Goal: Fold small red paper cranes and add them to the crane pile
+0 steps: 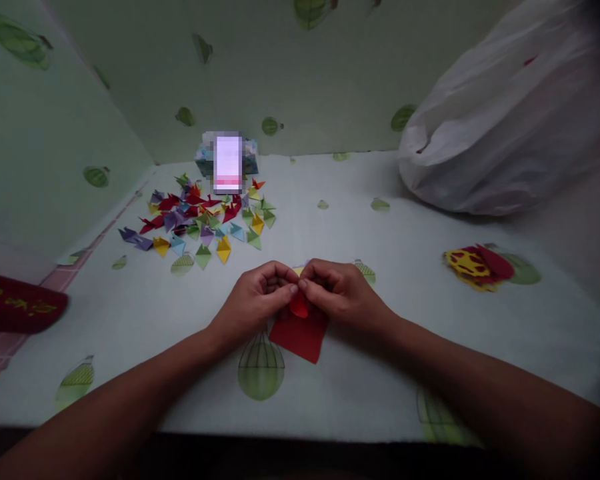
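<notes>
A red sheet of paper lies on the table in front of me, its far edge curled up between my fingers. My left hand and my right hand meet above it, both pinching the raised red fold with thumbs and fingertips. A sliver of yellow paper shows just behind my fingers. A heap of several small folded paper pieces in red, purple, yellow, green and blue lies at the back left.
A phone leans upright against a small box behind the heap. A big white plastic bag fills the back right. A yellow-and-red paper shape lies at right. A dark red pouch sits at the left edge. Patterned walls enclose the table.
</notes>
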`<action>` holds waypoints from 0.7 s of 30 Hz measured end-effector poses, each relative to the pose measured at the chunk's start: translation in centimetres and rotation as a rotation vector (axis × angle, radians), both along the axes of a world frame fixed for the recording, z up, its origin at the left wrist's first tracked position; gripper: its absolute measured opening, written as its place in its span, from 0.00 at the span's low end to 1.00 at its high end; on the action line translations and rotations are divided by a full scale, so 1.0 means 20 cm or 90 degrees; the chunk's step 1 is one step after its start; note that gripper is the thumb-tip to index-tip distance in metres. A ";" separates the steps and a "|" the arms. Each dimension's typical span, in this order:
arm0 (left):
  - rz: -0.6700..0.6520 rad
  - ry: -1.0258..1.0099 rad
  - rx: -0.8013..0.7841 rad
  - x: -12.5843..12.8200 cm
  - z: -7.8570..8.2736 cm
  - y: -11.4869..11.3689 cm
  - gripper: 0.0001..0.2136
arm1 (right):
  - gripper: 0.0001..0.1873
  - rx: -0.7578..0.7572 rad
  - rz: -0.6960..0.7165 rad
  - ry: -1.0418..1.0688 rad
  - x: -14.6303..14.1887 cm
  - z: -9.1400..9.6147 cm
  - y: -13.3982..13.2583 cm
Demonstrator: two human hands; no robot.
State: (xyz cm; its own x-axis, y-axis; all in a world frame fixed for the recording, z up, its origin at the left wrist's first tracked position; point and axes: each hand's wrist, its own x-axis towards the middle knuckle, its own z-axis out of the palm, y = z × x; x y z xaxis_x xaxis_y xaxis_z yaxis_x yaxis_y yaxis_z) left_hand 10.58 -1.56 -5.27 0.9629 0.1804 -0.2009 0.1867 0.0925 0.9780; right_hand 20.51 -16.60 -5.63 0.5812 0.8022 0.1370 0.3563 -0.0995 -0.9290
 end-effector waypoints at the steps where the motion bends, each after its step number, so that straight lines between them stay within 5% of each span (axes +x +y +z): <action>1: -0.007 0.007 -0.009 0.00 0.00 0.00 0.09 | 0.08 0.004 -0.004 -0.011 0.00 0.00 0.00; 21: -0.051 -0.019 0.076 0.00 0.02 0.00 0.07 | 0.09 0.042 -0.061 -0.158 -0.03 -0.02 0.00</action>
State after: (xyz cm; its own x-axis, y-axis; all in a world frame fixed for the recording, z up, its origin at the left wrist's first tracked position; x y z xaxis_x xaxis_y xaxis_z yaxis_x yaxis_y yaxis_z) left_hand 10.59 -1.63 -4.91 0.9805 0.1233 -0.1529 0.1588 -0.0395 0.9865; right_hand 19.89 -16.58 -6.04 0.5960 0.7298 0.3349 0.5660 -0.0860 -0.8199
